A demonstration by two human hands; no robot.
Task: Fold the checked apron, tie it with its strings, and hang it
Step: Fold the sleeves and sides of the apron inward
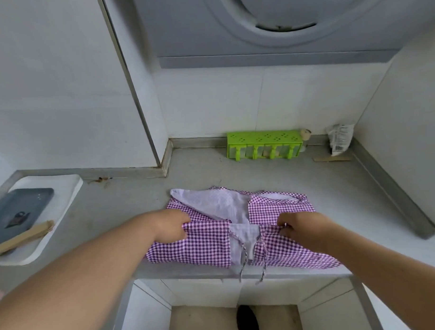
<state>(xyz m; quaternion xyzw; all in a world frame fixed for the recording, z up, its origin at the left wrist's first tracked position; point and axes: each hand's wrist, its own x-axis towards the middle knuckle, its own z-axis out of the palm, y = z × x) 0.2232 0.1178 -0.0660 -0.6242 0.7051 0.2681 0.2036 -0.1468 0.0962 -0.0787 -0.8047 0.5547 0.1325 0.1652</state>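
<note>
We note a grey counter (138,197) set in a corner of white tiled walls, with a raised lip along its back and right edges. Above it hangs a grey hood (268,22), its top cut off by the frame. At the back of the counter stands a green rack (265,144) of small jars, a crumpled packet (340,139) leans in the right corner, and a flat wooden stick (332,159) lies just before it. On the left a white tray (67,190) holds a dark phone (18,211) and a wooden piece (24,237), both partly cut off at the frame edge.

The apron (204,244), purple checked with a pale underside showing, lies partly folded at the near edge of the counter. Two strings (263,264) hang over that edge.

The left hand (171,224) pinches a fold at the apron's left side, fingers curled into the cloth. The right hand (300,226) grips the cloth at the right side, fingers bent under and mostly hidden by the back of the hand.

Below the counter we see an open bay; a dark object (247,319) on its floor is too unclear to identify. The jar contents cannot be made out.
</note>
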